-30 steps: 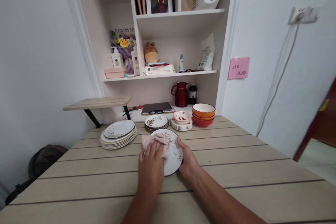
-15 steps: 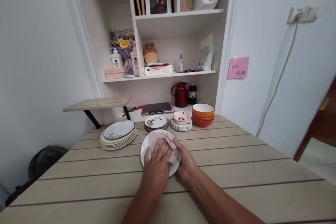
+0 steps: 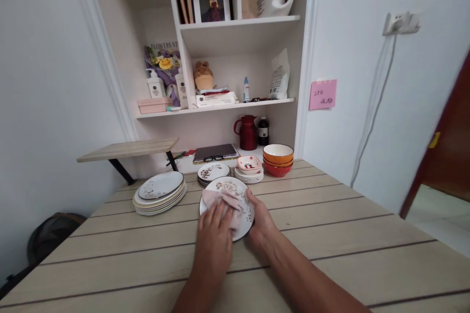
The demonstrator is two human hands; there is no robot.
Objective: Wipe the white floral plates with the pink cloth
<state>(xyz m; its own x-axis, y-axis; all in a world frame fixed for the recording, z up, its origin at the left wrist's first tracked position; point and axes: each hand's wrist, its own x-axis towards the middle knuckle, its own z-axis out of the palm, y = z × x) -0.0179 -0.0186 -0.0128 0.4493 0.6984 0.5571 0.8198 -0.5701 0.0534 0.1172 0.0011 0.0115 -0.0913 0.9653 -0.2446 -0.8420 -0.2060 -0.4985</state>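
A white plate [image 3: 246, 225] with a dark rim and a brown floral print is tilted toward me above the table. My right hand [image 3: 262, 222] grips it by its right edge, thumb on the rim. My left hand [image 3: 213, 237] presses a pale pink cloth [image 3: 224, 199] against the plate's face, fingers close together over the fabric. The cloth covers the left and middle part of the plate. Just behind stand a stack of small floral plates [image 3: 214, 172] and several small white dishes [image 3: 249, 176] topped by pink square bowls [image 3: 248, 164].
On the wooden table [image 3: 319, 264], a stack of larger plates [image 3: 160, 193] stands left and orange and red bowls [image 3: 278, 160] back right. A small raised shelf [image 3: 128, 149] rises back left. A red jug [image 3: 248, 133] and a laptop [image 3: 216, 152] lie beyond.
My left hand has slid the cloth down and left across the plate, uncovering the flower print at its top. My right hand still grips the edge. The view has shifted slightly right.
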